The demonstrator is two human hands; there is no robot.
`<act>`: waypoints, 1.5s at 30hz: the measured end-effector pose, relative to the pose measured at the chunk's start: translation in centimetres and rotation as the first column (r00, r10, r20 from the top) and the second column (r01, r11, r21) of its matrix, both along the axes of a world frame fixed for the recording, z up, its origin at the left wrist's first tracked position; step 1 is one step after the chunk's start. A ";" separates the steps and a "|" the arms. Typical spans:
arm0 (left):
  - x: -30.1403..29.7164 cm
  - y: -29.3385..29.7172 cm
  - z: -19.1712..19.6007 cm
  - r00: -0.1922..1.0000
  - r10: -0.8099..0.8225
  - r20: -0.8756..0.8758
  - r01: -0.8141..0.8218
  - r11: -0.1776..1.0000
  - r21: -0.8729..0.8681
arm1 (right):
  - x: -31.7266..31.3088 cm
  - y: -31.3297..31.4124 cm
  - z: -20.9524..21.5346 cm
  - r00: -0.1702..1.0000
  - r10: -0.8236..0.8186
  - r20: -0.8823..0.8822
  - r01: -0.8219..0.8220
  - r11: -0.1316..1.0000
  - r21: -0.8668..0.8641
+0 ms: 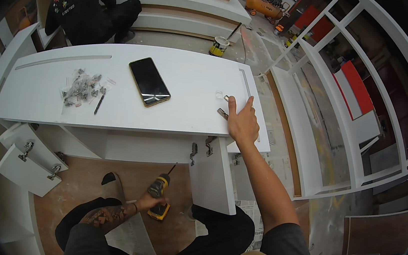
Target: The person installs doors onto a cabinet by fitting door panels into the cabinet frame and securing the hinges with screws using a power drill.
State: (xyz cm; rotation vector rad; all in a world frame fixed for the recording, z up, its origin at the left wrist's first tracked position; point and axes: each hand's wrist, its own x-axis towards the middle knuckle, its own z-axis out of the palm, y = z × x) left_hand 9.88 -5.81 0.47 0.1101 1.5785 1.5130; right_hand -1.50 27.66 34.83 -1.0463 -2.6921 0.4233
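Head view: left hand (147, 202) wrapped round the yellow drill (159, 196), right hand (243, 122) fingers pressed together beside a hinge (222, 113); I'd steady the panel (189, 83) first.

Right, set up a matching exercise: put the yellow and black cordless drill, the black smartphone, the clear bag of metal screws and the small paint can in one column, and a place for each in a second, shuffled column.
Things:
1. yellow and black cordless drill
2. black smartphone
3. clear bag of metal screws
4. small paint can

Places:
A. on the floor beyond the white panel
B. in the left hand, below the panel
C. lying flat near the middle of the white panel
D. on the panel's left part, beside a dark pen

Pairs: 1-B, 2-C, 3-D, 4-A
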 end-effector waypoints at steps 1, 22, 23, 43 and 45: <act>1.0 -0.5 1.6 0.972 -0.214 -0.092 0.196 0.965 -0.174 | 0.2 0.4 0.0 1.000 -0.015 -0.010 0.015 1.000 -0.007; 8.3 -14.5 -0.5 0.522 -0.835 -0.171 0.748 0.545 -0.379 | -0.3 1.4 -1.2 0.995 -0.029 -0.098 0.028 0.999 -0.021; 8.3 -14.6 -0.3 0.519 -0.850 -0.086 0.777 0.512 -0.366 | -0.3 1.4 -1.4 0.996 -0.033 -0.089 0.030 0.999 -0.031; 6.4 13.8 30.0 0.161 -0.419 -0.894 0.437 0.842 -0.317 | -0.3 0.8 -2.3 0.983 -0.012 -0.182 -0.001 0.997 -0.073; 6.4 13.9 28.4 0.083 -0.350 -0.933 0.365 0.882 -0.298 | -0.2 0.7 -2.2 0.983 -0.013 -0.183 -0.001 0.997 -0.076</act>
